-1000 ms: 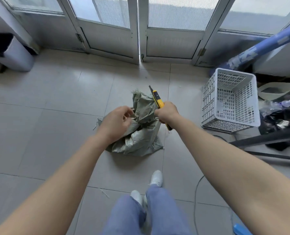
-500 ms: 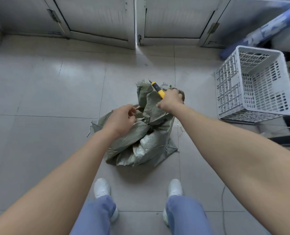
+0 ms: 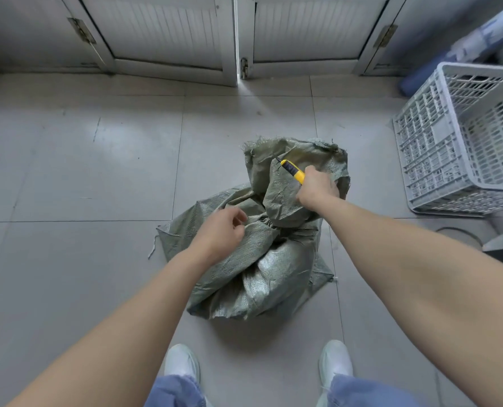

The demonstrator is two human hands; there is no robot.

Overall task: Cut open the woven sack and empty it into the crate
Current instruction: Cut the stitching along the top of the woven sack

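Note:
A crumpled grey-green woven sack [image 3: 262,265] lies on the tiled floor in front of my feet, its loose top flap standing up at the far side. My right hand [image 3: 317,189] grips a yellow utility knife [image 3: 293,171], whose black tip rests against the flap. My left hand [image 3: 219,235] hovers at the sack's left fold with fingers loosely curled; whether it pinches the fabric is unclear. A light grey perforated plastic crate [image 3: 461,142] stands at the right, tipped so its open top faces me. The sack's contents are hidden.
White double doors [image 3: 238,33] close off the far side. A rolled blue and white bundle [image 3: 461,48] leans behind the crate. A dark metal stand leg [image 3: 502,248] juts in at the right edge. My two white shoes [image 3: 182,362] stand just behind the sack.
I have leaned in closer over the sack. My right hand brought the knife down so its tip meets the upright flap. My left hand stayed at the sack's left fold.

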